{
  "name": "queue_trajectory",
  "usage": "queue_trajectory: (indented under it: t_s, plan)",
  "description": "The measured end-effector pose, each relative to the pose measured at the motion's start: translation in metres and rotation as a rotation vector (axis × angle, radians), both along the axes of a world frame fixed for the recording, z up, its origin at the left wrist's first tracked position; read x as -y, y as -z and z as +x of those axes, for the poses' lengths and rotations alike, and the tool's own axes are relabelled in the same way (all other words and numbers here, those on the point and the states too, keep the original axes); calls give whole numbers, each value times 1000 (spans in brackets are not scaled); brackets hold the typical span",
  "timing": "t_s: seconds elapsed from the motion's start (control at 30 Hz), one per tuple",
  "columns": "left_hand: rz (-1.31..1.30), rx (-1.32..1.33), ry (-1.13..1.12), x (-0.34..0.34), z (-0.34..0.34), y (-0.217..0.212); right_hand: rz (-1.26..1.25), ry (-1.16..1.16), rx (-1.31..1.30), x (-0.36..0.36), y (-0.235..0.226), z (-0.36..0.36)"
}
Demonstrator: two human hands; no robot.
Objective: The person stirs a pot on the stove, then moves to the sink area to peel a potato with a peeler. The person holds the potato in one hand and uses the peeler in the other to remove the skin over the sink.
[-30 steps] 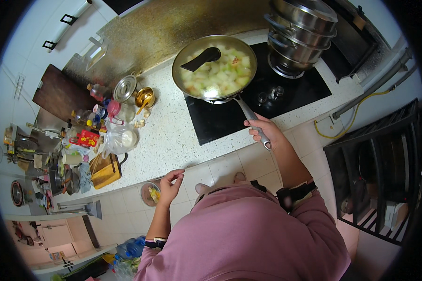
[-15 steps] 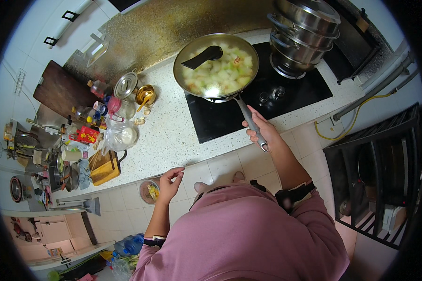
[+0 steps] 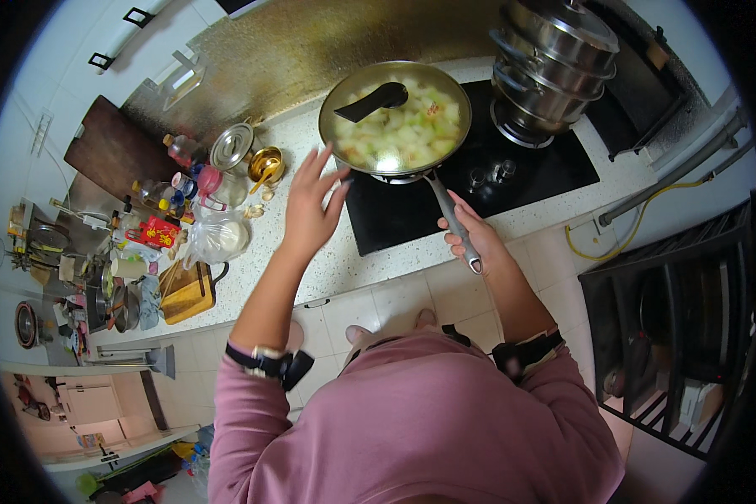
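A frying pan [image 3: 328, 144] sits on the black gas hob [image 3: 378, 220], full of pale green and white chunks [image 3: 412, 139] seen through a see-through glass lid. The lid's black handle [image 3: 374, 102] stands out near its far side. My right hand [image 3: 479, 235] is wrapped around the pan's long grey handle [image 3: 447, 202], close to its end. My left hand [image 3: 312, 206] is raised over the counter just left of the pan, fingers spread and holding nothing. Its fingertips come near the pan's left rim; whether they touch it I cannot tell.
A stacked steel steamer [image 3: 554, 71] stands on the right burner. Left on the counter [image 3: 290, 269] are a golden bowl [image 3: 265, 165] with a spoon, a plastic bag [image 3: 218, 239], bottles, a red packet [image 3: 158, 232] and a cutting board [image 3: 189, 294]. A black rack [image 3: 680, 336] stands at right.
My left hand has risen from beside the counter's front edge to the pan's left side, and its fingers have spread. My right hand keeps its hold on the pan handle.
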State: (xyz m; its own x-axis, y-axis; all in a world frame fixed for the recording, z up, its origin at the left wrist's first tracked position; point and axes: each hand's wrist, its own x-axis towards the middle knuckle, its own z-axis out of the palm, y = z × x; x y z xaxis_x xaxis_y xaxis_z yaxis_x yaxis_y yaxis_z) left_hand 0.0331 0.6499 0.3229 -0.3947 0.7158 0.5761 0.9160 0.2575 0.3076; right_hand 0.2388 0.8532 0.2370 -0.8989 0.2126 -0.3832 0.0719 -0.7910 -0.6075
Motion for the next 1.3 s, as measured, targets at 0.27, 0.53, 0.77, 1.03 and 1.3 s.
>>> queue_trajectory:
  t_s: [0.27,0.53,0.77,1.03,1.3]
  plan:
    - [-170,-103,-226,-113,-56,-6,-4,23,8,1,-6,3]
    - [-189,-235,-158,-118,-81,15,-19,7,18,-10,-5,-4]
    - [-176,-205,-139,-115,-82,11,18,45,53,5,-6,-8]
    - [-185,-179,-126,-114,-83,9,75,36,94,8,-13,-7]
    - [-270,-121,-135,-115,-82,7,85,35,66,-1,-10,-4]
